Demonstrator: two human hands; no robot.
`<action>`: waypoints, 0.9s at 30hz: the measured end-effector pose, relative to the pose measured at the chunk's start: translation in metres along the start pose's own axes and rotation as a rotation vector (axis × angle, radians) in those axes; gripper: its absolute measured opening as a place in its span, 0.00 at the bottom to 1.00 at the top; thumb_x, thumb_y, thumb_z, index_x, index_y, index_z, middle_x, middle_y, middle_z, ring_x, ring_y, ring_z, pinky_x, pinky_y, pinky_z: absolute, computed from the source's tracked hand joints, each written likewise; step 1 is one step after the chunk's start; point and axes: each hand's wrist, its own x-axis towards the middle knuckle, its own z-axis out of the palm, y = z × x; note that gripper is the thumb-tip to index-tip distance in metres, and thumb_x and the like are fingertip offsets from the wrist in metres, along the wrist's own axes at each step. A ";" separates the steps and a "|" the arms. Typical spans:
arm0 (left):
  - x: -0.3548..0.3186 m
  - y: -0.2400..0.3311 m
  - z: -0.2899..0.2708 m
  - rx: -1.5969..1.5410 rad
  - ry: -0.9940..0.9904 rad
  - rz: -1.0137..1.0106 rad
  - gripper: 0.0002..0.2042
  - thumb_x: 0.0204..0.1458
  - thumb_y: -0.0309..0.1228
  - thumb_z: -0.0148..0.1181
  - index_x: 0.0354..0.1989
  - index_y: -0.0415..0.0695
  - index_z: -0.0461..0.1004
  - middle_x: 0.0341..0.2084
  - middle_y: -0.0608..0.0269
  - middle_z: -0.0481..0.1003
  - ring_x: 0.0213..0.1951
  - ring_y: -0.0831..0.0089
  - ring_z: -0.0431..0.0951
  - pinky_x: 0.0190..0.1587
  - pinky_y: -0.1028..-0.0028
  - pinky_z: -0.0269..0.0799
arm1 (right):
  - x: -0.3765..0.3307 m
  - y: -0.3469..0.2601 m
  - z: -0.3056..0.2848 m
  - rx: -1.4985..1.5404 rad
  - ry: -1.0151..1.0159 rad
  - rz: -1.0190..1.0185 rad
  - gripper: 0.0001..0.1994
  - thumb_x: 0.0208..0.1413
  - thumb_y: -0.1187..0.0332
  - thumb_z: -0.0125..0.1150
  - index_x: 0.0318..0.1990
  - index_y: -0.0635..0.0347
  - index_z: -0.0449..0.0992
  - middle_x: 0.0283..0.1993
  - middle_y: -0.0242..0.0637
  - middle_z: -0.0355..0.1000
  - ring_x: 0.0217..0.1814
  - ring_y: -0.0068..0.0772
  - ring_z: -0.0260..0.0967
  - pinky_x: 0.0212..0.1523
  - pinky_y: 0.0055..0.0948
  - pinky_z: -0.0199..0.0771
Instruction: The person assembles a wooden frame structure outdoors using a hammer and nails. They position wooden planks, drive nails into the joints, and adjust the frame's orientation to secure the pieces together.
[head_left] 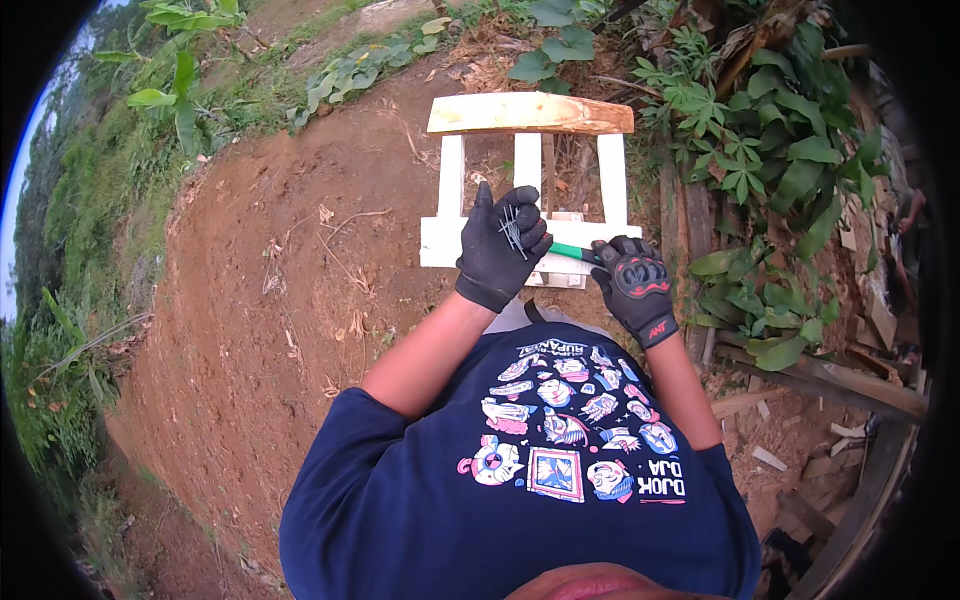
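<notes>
My left hand (500, 238), in a black glove, is turned palm up with its fingers curled around several thin nails (513, 230). The nails lie loosely across the palm, pointing different ways. My right hand (634, 283), in a black glove with red trim, grips a tool with a green handle (570, 250). The handle reaches left toward my left hand, and the tool's head is hidden. Both hands are over a pale wooden chair-like frame (440, 243). Its curved top rail (530, 114) rests across upright slats (527, 170) on the far side.
Bare brown soil (250, 290) stretches out to the left. Leafy plants (780, 150) crowd the right, close to my right hand. Wooden beams (860, 390) and scattered wood offcuts (768, 458) lie at the lower right. Grass and vines grow along the far edge.
</notes>
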 end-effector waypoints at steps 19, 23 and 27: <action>0.028 -0.065 0.028 -0.082 -0.102 0.090 0.21 0.73 0.48 0.44 0.51 0.41 0.75 0.35 0.60 0.72 0.41 0.62 0.73 0.55 0.54 0.74 | 0.007 -0.069 -0.052 0.390 0.373 0.220 0.09 0.58 0.64 0.71 0.41 0.59 0.82 0.36 0.45 0.80 0.39 0.49 0.79 0.42 0.46 0.76; 0.029 -0.064 0.025 -0.113 -0.105 0.056 0.21 0.73 0.47 0.45 0.51 0.41 0.76 0.34 0.60 0.73 0.41 0.62 0.74 0.55 0.55 0.74 | 0.009 -0.067 -0.056 0.280 0.362 0.151 0.06 0.61 0.67 0.67 0.40 0.59 0.81 0.34 0.45 0.78 0.38 0.51 0.77 0.40 0.48 0.75; 0.035 -0.058 0.017 -0.134 -0.102 0.020 0.21 0.73 0.47 0.46 0.51 0.41 0.76 0.34 0.60 0.74 0.41 0.61 0.75 0.54 0.56 0.74 | 0.007 -0.066 -0.068 0.129 0.348 0.094 0.04 0.62 0.69 0.64 0.40 0.58 0.80 0.34 0.44 0.78 0.37 0.52 0.77 0.40 0.50 0.75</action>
